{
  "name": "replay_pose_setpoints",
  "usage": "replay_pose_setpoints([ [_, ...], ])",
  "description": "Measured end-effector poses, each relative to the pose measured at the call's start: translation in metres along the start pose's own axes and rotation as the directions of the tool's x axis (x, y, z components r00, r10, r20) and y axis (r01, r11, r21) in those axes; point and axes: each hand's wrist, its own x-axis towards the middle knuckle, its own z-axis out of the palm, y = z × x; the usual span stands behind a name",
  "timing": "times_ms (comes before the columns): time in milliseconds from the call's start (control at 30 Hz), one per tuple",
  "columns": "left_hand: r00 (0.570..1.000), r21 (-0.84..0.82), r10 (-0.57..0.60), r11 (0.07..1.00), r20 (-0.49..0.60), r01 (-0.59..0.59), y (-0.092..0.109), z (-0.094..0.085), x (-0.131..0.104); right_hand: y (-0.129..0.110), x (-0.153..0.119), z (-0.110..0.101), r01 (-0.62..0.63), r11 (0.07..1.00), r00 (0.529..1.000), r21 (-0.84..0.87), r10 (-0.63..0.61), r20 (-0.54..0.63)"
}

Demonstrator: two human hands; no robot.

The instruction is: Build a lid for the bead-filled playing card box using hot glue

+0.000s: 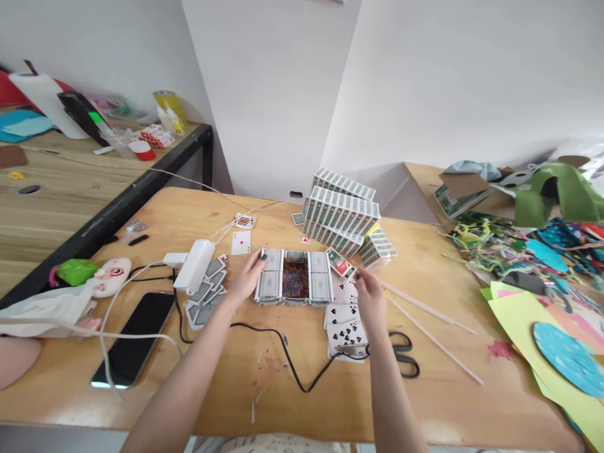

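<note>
Your forearms [182, 377] reach in from the front of the card-covered box [295, 277], which lies flat on the counter [264, 409]. Your left hand [248, 275] touches its left end, probably to steady it. Your right hand [371, 302] meets the card pack [340, 261] just right of it; I can't tell whether either hand's fingers are clamped.
</note>
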Motion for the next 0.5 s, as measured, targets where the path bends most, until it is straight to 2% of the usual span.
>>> replay_pose_setpoints([
  [100,1.000,-0.053,-0.018,0.998,-0.001,0.018,-0.006,0.001,-0.003,0.013,-0.010,-0.025,-0.079,0.981,0.990,-0.175,0.097,0.101],
  [167,1.000,-0.063,-0.018,0.998,-0.010,0.017,-0.007,0.003,-0.003,0.017,-0.022,-0.030,-0.018,0.959,0.970,-0.283,0.085,0.226],
  [233,0.999,-0.059,-0.019,0.998,-0.028,0.017,-0.006,0.003,-0.003,0.016,-0.035,-0.027,0.109,0.933,0.939,-0.342,0.016,0.342],
  [300,0.998,-0.074,-0.034,0.997,-0.047,0.031,-0.005,0.003,-0.005,0.013,-0.045,-0.021,0.187,0.899,0.922,-0.395,-0.021,0.388],
  [400,0.997,-0.160,-0.060,0.986,-0.051,0.052,-0.003,0.001,-0.013,0.006,-0.048,-0.015,0.175,0.862,0.905,-0.477,0.051,0.423],
  [500,0.997,-0.320,-0.073,0.946,-0.028,0.061,-0.002,-0.002,-0.022,-0.001,-0.043,-0.016,0.157,0.838,0.862,-0.522,0.142,0.487],
])
